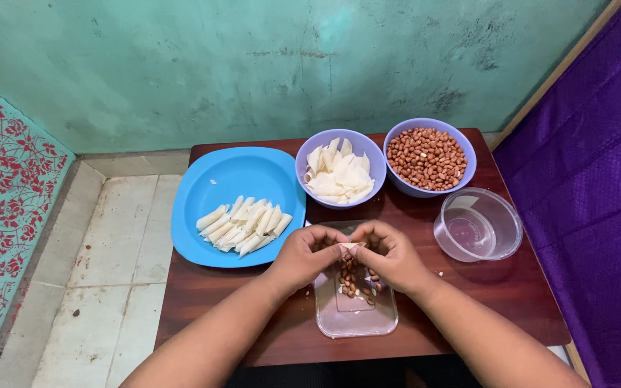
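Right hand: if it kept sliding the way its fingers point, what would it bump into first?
The right hand points left, toward the left hand. They already meet at a small white wrapper, so it would press into that and the left fingers, as far as this view shows.

PLACE: home food-prep corner | EVIDENCE: low dark wooden counter (203, 302) against worn teal plaster wall (253, 65) | tiled floor (109, 251) left of counter | purple cloth (591, 179) right of counter

Both hands, the left hand (303, 255) and right hand (393, 255), are crowding over the clear tray (353, 320). Ahead, two purple bowls (339, 169) (429, 158) are blocking the way, the blue plate (228, 183) is flanking left, and a clear container (477, 224) right. Bare table (203, 302) is lying open at the near-left corner.
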